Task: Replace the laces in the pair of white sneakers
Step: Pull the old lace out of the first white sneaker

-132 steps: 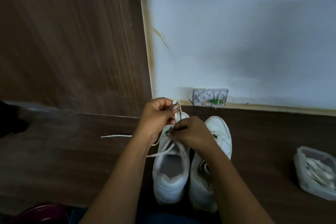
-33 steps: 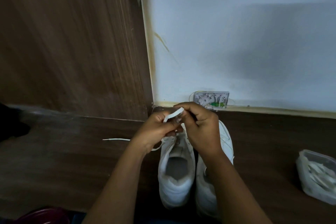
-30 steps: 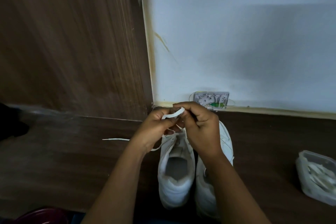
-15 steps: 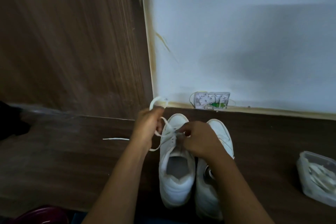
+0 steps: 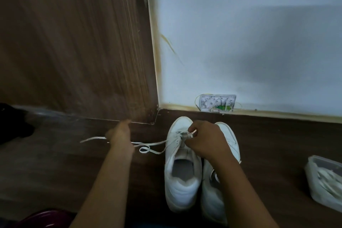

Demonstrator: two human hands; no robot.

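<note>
The lace [image 5: 157, 143] is pinched by the right hand [image 5: 205, 140] at the front eyelets of one sneaker [image 5: 182, 177], lower centre of the frame. Whether the blurred left hand [image 5: 120, 135], left of centre, grips it cannot be told. Slack is best drawn through evenly, with the lace kept flat.

No text or brand is legible; markings on the wall box [image 5: 216, 102] look too blurred.

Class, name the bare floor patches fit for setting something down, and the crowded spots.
Free: floor between right sneaker and plastic container; also left of the left forearm. Crowded: above left sneaker, where right hand works; lace spans to left hand.
</note>
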